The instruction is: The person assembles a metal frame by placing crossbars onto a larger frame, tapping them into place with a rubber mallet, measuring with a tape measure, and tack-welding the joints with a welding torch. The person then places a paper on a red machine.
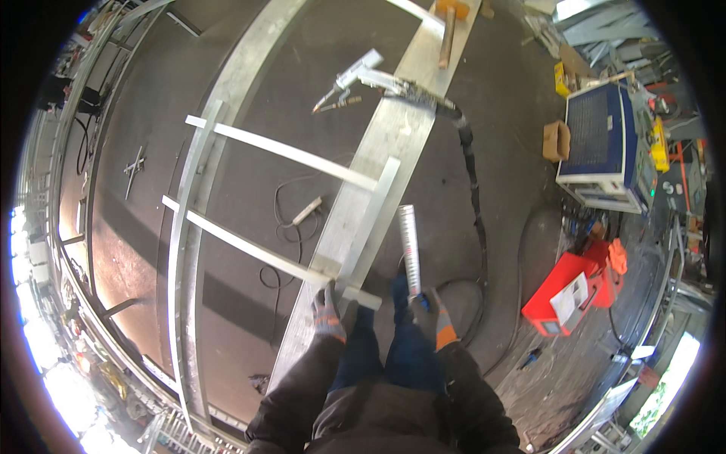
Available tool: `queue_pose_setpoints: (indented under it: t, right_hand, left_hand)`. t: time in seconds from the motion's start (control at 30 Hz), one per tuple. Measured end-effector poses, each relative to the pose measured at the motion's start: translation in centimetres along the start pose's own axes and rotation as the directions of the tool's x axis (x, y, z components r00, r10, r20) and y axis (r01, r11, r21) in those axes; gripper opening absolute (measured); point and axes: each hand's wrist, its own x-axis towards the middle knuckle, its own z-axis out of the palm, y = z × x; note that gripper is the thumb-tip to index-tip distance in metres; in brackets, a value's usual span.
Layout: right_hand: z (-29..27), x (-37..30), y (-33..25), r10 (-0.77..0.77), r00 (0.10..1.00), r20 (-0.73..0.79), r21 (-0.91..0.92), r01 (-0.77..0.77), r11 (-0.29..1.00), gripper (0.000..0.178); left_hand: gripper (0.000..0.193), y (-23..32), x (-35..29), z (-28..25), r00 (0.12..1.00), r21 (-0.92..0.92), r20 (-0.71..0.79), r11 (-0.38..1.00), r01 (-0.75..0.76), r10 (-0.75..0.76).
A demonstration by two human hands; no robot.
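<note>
My left hand (pixel 329 315), in a grey and orange glove, is closed on the near crossbar of a light metal frame, close to the corner where it meets an upright bar (pixel 373 219). The near crossbar (pixel 253 247) and a far crossbar (pixel 295 153) run left across to a long metal beam (pixel 180 265). In my gloved right hand (pixel 437 316) is a tape measure, its white blade (pixel 410 246) drawn out and pointing away from me, just right of the frame. The tape's case is mostly hidden by the fingers.
A welding torch (pixel 359 76) lies across a wide metal plank (pixel 408 125), its dark cable (pixel 470 166) trailing right. A mallet (pixel 448 38) rests farther off. To the right stand a blue and white machine (pixel 605 144) and a red case (pixel 563 291). A thin cord (pixel 281 219) lies beneath the frame.
</note>
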Motion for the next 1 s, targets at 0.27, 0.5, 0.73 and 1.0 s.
queue_pose_setpoints:
  t: [0.27,0.5,0.73,1.0]
  right_hand:
    - [7.5,3.9,-6.4,-0.357,0.842,0.404,-0.431,0.52,0.737,0.032]
    - [14.8,9.6,-6.4,0.068,0.716,0.695,-0.719,0.687,0.108,0.022]
    - [16.1,9.5,-6.8,0.104,0.746,0.658,-0.753,0.654,0.077,0.024]
    - [14.9,10.8,-4.9,-0.039,0.681,0.731,-0.679,0.732,0.053,0.038]
  left_hand:
    - [0.051,-0.6,-0.8,0.4,0.912,-0.113,-0.41,0.992,-0.063,0.011]
    - [0.047,-8.4,10.5,1.3,0.753,-0.666,-0.277,0.684,0.296,-0.596]
    - [0.028,-7.1,12.4,2.0,0.651,-0.532,-0.316,0.697,0.481,-0.69]
    - [0.041,-7.9,12.5,2.1,0.695,-0.565,-0.302,0.71,0.421,-0.652]
